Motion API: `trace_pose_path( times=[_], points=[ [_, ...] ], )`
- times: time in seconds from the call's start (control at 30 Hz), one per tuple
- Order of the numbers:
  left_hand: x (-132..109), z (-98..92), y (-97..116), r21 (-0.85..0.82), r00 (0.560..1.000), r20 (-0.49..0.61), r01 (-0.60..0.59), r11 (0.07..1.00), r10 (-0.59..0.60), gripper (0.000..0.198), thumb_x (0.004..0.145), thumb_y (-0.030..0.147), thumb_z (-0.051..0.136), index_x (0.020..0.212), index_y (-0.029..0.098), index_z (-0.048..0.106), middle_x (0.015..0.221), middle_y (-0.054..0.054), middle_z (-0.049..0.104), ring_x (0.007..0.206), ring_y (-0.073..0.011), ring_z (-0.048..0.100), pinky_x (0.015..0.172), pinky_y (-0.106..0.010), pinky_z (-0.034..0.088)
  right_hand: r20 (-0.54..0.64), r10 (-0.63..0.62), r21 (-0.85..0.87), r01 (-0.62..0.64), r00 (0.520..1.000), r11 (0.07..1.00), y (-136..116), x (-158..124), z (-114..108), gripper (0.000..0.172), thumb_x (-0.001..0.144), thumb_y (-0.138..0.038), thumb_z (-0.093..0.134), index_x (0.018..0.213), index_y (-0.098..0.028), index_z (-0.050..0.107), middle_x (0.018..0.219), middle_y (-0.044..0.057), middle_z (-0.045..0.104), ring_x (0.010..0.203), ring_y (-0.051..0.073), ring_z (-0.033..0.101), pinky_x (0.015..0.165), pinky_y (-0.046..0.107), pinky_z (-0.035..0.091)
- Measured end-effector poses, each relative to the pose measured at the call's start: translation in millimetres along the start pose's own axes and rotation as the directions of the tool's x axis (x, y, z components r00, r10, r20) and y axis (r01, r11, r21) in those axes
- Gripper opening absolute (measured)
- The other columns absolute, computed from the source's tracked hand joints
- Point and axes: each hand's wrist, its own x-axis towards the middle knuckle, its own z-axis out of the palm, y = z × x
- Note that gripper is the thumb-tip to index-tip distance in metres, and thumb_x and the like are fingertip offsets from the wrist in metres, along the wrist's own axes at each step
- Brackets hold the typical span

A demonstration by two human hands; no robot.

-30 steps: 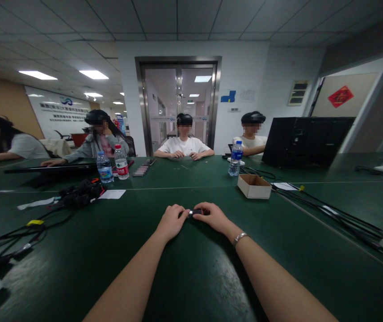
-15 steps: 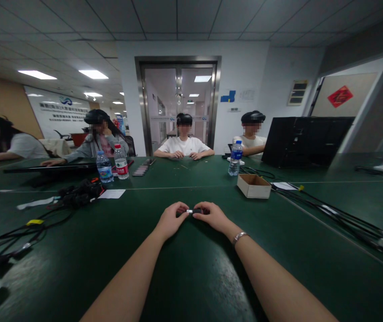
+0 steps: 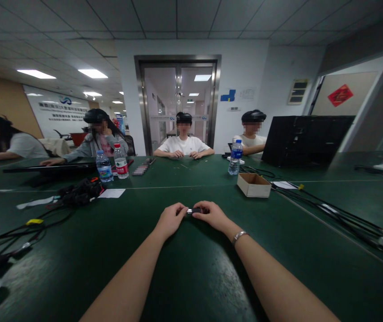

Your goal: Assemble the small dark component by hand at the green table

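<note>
Both my hands rest on the dark green table in front of me, meeting over a small dark object with a silver end. My left hand pinches its silver end with closed fingers. My right hand, a bracelet on its wrist, has its fingers closed round the dark end. What the object is I cannot make out.
An open cardboard box sits ahead to the right, with cables running past it and a black monitor behind. Left lie black cables, a paper slip and two water bottles; a third bottle stands further back. Several people sit across.
My hands stay together on the small object; the fingers have shifted slightly around it. Nothing else has moved.
</note>
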Motion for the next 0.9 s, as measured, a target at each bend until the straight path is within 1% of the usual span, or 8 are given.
trace_pose_path(
  times=[0.17,0.23,0.5,0.67,0.9],
  points=[
    [4.8,4.2,-6.8,0.023,0.999,-0.039,-0.036,0.999,0.036,0.038,0.087,0.050,0.038,0.084,0.021,0.062,0.081,-0.001,0.066,0.074,-0.0161,0.059,0.068,-0.026,0.041,-0.002,-0.006,-0.022,0.006,1.000,1.000,-1.0,0.3,-0.2,0.031,0.074,-0.043,0.066,0.097,-0.022,0.069,0.079,0.001,0.062,0.075,0.015,0.050,0.068,0.027,0.038],
    [6.0,5.2,-8.7,0.021,0.998,-0.044,-0.042,0.999,0.043,0.037,0.087,0.050,0.039,0.084,0.021,0.062,0.080,-0.001,0.066,0.073,-0.0160,0.058,0.067,-0.027,0.041,-0.004,-0.005,-0.025,0.005,1.000,1.000,-1.7,0.3,-0.4,0.032,0.073,-0.044,0.066,0.097,-0.022,0.070,0.079,0.001,0.062,0.075,0.015,0.050,0.068,0.027,0.038],
    [2.9,1.8,-4.5,-0.042,1.000,0.002,-0.003,0.999,0.003,0.030,0.086,0.043,0.045,0.097,0.021,0.063,0.093,-0.003,0.068,0.085,-0.0168,0.061,0.075,-0.028,0.045,-0.004,-0.009,-0.015,0.009,1.000,1.000,-0.1,1.0,0.4,0.030,0.074,-0.041,0.066,0.096,-0.022,0.070,0.078,0.001,0.062,0.073,0.014,0.050,0.067,0.027,0.038],
    [2.8,1.6,-3.7,-0.108,0.999,0.000,-0.045,0.993,0.045,0.024,0.084,0.037,0.052,0.097,0.021,0.063,0.099,-0.003,0.066,0.091,-0.0167,0.060,0.081,-0.028,0.047,-0.003,-0.015,0.001,0.015,1.000,1.000,1.8,0.7,0.3,0.031,0.074,-0.043,0.066,0.096,-0.022,0.069,0.077,0.001,0.060,0.072,0.014,0.050,0.065,0.026,0.037],
    [6.0,4.5,-8.1,-0.113,0.996,-0.032,-0.089,0.990,0.086,0.017,0.080,0.028,0.058,0.095,0.021,0.062,0.099,-0.004,0.066,0.094,-0.0173,0.060,0.085,-0.031,0.047,-0.001,-0.005,-0.009,0.005,1.000,1.000,2.8,1.1,0.5,0.030,0.074,-0.042,0.066,0.096,-0.023,0.069,0.077,0.001,0.060,0.072,0.014,0.050,0.065,0.026,0.037]
  ],
)
